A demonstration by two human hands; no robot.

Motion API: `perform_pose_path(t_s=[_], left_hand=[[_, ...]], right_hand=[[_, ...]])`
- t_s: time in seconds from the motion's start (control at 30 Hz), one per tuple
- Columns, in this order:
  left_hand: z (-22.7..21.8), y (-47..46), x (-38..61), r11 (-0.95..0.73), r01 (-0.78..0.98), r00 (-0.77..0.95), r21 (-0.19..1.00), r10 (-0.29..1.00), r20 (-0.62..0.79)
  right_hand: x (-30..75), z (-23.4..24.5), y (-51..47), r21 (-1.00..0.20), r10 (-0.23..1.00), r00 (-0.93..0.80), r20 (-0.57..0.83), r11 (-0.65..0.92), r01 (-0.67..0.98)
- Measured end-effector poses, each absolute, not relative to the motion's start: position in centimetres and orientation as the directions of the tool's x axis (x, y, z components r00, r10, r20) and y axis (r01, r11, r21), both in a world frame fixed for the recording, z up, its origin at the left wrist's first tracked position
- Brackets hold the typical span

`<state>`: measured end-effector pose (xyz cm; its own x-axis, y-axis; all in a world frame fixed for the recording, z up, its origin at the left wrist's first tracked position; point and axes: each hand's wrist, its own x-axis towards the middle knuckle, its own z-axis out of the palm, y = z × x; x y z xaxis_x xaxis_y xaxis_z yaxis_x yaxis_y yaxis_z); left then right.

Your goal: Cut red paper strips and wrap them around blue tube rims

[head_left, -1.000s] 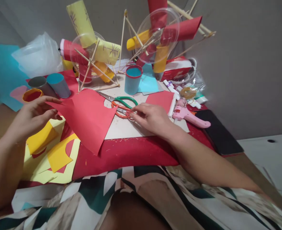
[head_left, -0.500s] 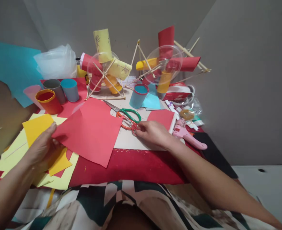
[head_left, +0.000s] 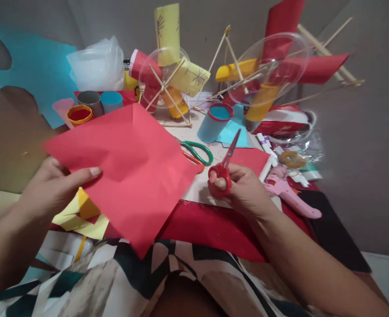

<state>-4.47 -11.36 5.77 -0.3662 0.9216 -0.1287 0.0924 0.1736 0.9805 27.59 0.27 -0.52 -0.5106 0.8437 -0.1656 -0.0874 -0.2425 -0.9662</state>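
A creased sheet of red paper [head_left: 131, 163] is pinched at its left side by my left hand [head_left: 57, 185], with the thumb lying on top. It is lifted over the table, one corner hanging toward my lap. On the right, my right hand [head_left: 238, 187] grips small red-handled scissors [head_left: 223, 171] by the finger loops, blades pointing up and looking closed. The scissors are apart from the paper. Between the hands lie larger scissors with a green handle [head_left: 199, 149] and an orange handle [head_left: 192, 160], their blades mostly hidden under the red sheet.
Behind stand two stick frames with paper-tube wheels [head_left: 164, 83], a blue paper cup [head_left: 214, 125] and several coloured cups [head_left: 90, 103]. At right are a pink glue gun [head_left: 290, 196], markers [head_left: 267, 145] and a tape roll [head_left: 292, 159]. Yellow paper scraps [head_left: 82, 215] lie at left.
My right hand has lifted the small red scissors off the table and turned the blades upward. My left hand has raised the red paper closer to me. The view has shifted.
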Motion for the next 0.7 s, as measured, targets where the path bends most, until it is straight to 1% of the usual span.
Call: perform_pose_path(t_s=[0.1, 0.17, 0.23, 0.27, 0.37, 0.47, 0.6, 0.7], left_hand=[[7.6, -11.0, -3.8, 0.08, 0.167, -0.413, 0.983, 0.911, -0.004], [7.8, -9.7, -3.3, 0.042, 0.222, -0.42, 0.974, 0.906, 0.057], [7.3, -7.5, -2.8, 0.003, 0.244, -0.383, 0.97, 0.919, 0.094], [6.8, -6.3, -2.6, -0.018, 0.219, -0.364, 0.976, 0.926, 0.098], [4.8, -2.9, -2.1, -0.004, 0.115, -0.268, 0.993, 0.963, 0.035], [2.6, -0.9, -1.9, 0.078, 0.002, -0.226, 0.997, 0.971, -0.075], [0.4, -0.3, -2.1, 0.174, -0.13, -0.284, 0.976, 0.937, -0.205], [-0.3, -0.6, -2.4, 0.235, -0.22, -0.334, 0.947, 0.894, -0.299]], right_hand=[[27.8, -0.6, 0.5, -0.965, 0.883, -0.465, -0.06, -0.17, -0.199], [28.0, -0.5, 0.6, -0.958, 0.901, -0.434, 0.012, -0.114, -0.263], [28.3, -0.5, 0.4, -0.954, 0.908, -0.417, 0.042, -0.087, -0.286], [28.4, -0.6, 0.3, -0.957, 0.908, -0.419, 0.033, -0.092, -0.275], [28.7, -1.2, 0.0, -0.965, 0.863, -0.503, -0.05, -0.172, -0.199], [28.7, -1.9, -0.2, -0.963, 0.776, -0.622, -0.107, -0.237, -0.129], [27.9, -2.1, -0.4, -0.958, 0.694, -0.696, -0.181, -0.284, -0.035], [27.6, -2.1, -0.6, -0.953, 0.65, -0.727, -0.219, -0.301, 0.018]])
